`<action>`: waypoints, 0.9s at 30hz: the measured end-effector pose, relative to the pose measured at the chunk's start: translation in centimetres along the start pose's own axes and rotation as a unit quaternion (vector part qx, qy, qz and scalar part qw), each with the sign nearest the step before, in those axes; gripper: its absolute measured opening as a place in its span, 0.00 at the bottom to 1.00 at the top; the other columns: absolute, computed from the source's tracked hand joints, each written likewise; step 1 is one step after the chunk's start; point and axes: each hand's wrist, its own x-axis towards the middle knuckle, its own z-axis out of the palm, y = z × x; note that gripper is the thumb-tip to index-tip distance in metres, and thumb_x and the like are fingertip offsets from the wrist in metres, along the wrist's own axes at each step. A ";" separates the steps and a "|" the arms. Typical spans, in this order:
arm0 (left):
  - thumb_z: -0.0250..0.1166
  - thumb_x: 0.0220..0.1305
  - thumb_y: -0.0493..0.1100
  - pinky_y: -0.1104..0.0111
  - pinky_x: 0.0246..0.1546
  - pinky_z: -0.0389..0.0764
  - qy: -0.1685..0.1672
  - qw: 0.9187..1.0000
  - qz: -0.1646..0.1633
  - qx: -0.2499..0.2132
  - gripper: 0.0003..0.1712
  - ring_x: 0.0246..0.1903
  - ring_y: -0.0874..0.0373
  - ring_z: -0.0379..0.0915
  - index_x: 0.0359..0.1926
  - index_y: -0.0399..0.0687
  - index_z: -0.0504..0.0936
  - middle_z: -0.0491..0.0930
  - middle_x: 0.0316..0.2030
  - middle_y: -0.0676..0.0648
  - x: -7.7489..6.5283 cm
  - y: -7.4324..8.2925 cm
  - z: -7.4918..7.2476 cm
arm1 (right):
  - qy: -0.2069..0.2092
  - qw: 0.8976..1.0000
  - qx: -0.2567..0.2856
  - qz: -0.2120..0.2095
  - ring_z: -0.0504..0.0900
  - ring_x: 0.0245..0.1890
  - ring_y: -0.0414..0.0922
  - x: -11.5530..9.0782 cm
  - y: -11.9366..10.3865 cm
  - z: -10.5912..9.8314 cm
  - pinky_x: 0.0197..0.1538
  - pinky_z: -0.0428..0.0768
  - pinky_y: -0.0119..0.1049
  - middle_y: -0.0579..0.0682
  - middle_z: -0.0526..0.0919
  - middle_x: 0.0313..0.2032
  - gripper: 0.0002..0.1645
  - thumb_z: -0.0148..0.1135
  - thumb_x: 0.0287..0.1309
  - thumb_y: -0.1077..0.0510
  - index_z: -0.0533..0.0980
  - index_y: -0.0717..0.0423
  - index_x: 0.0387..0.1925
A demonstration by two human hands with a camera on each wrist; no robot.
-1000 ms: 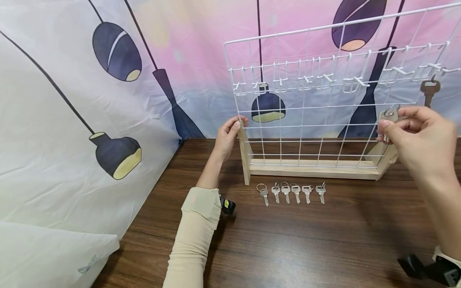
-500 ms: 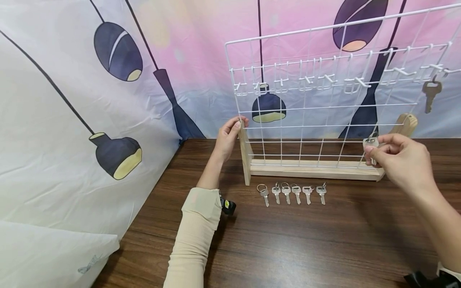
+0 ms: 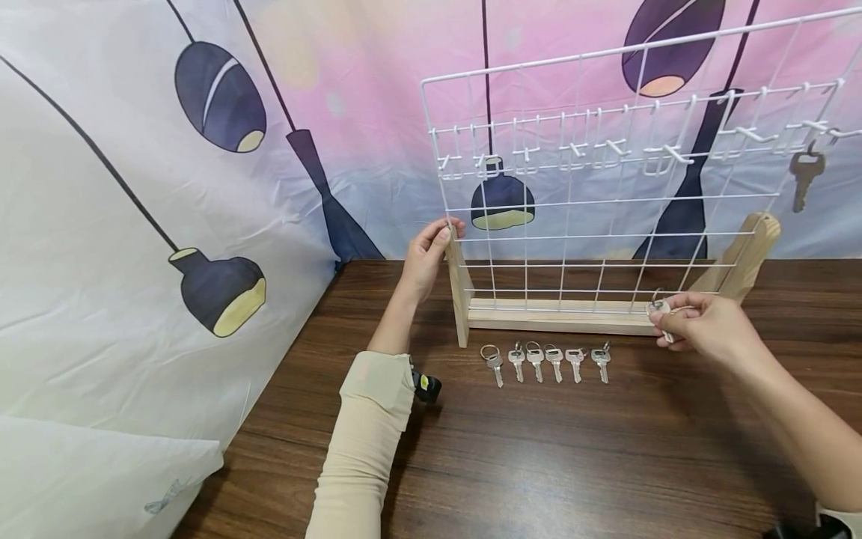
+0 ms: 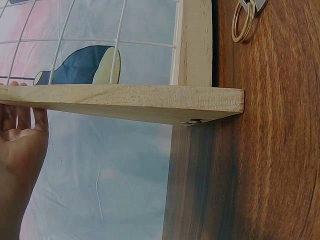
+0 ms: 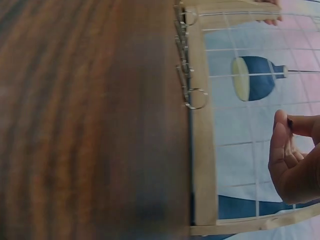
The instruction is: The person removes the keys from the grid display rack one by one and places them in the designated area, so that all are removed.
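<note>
My right hand (image 3: 710,327) pinches a silver key (image 3: 658,308) with a ring, in front of the rack's lower right part. In the right wrist view, thumb and forefinger of that hand (image 5: 295,155) meet at the tips, and the key is mostly hidden. At the top of the wooden left upright (image 3: 458,284), my left hand (image 3: 426,258) grips the wood between thumb and fingers. The white wire grid rack (image 3: 566,202) stands on a wooden base (image 3: 586,323). Several silver keys (image 3: 554,363) with rings lie in a row on the table before it.
White hooks (image 3: 572,153) line the grid's upper part. One key (image 3: 807,176) hangs from a hook at the far right. The right upright (image 3: 754,251) stands near my right arm. A printed cloth (image 3: 377,90) hangs behind the dark wooden table (image 3: 539,464).
My right hand has moved left and down with the key, from near the top of the right upright to just above the wooden base. The left hand has stayed at the left upright.
</note>
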 end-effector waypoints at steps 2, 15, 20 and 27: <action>0.47 0.68 0.31 0.60 0.56 0.70 0.000 1.000 0.000 0.001 0.17 0.45 0.51 0.74 0.51 0.17 0.66 0.78 0.39 0.50 0.0 0.0 0.0 | -0.017 1.000 -0.005 0.015 0.80 0.20 0.37 0.2 0.5 0.2 0.27 0.81 0.32 0.41 0.81 0.20 0.10 0.56 0.60 0.65 0.66 0.70 0.37; 0.47 0.68 0.31 0.59 0.56 0.69 0.003 1.000 0.004 0.003 0.17 0.49 0.39 0.70 0.51 0.17 0.67 0.79 0.39 0.50 0.0 -0.1 0.0 | -0.088 0.989 0.008 0.115 0.79 0.20 0.37 0.7 3.2 1.7 0.26 0.81 0.33 0.45 0.79 0.21 0.07 0.57 0.59 0.62 0.70 0.64 0.32; 0.46 0.67 0.31 0.59 0.57 0.68 0.002 1.000 0.006 -0.001 0.17 0.51 0.32 0.66 0.51 0.17 0.66 0.79 0.39 0.50 0.0 -0.1 0.0 | -0.115 0.982 0.017 0.148 0.78 0.20 0.36 0.9 3.8 2.2 0.25 0.80 0.29 0.45 0.79 0.22 0.05 0.56 0.59 0.62 0.70 0.62 0.32; 0.46 0.68 0.31 0.60 0.57 0.68 0.001 1.000 0.004 -0.003 0.17 0.51 0.32 0.65 0.51 0.17 0.66 0.79 0.39 0.50 0.0 -0.1 0.0 | -0.138 0.977 0.011 0.164 0.78 0.21 0.37 0.9 4.1 2.6 0.26 0.80 0.29 0.46 0.79 0.22 0.05 0.55 0.58 0.65 0.75 0.65 0.34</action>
